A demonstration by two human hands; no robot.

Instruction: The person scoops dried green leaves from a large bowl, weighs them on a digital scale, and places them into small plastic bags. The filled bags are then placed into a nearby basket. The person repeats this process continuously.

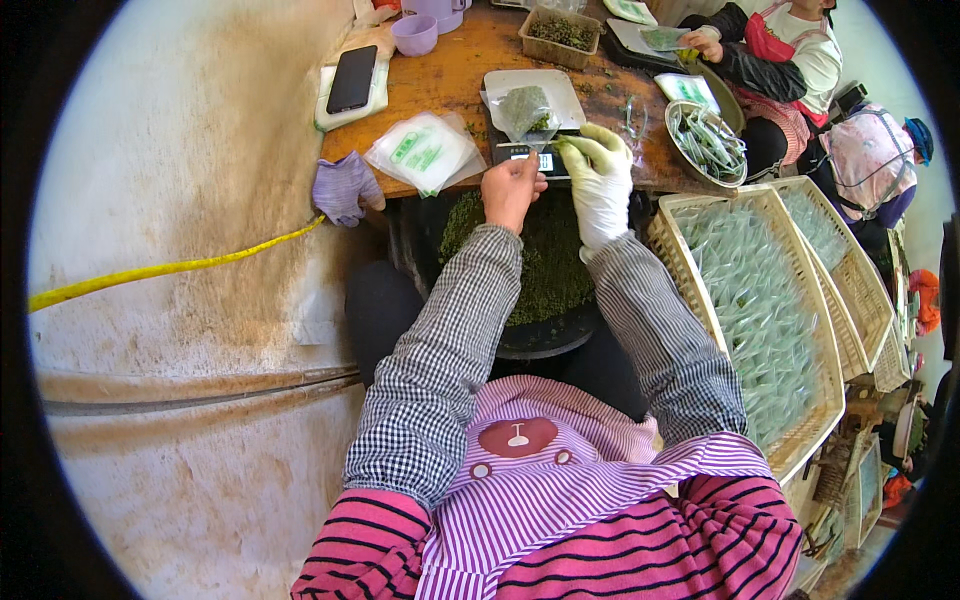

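A clear plastic bag (525,108) with green leaves in it lies on the white tray (568,92) of a small digital scale (545,162). My bare left hand (511,190) is closed at the scale's front edge, just below the bag; what its fingers grip, if anything, is hidden. On my right hand (600,185) is a white glove with green-stained fingertips. Its thumb and fingers pinch together beside the bag's lower right, at a small green bit too tiny to name. Below the table edge, a dark tub (540,338) of green leaves stands between my knees.
Flat printed bags (425,152), a purple glove (345,188) and a phone (352,78) lie left. Rightward are a bowl of filled bags (705,145) and a crate (825,385) full of packets. A brown leaf box (560,38) stands behind; another person (790,60) works far right.
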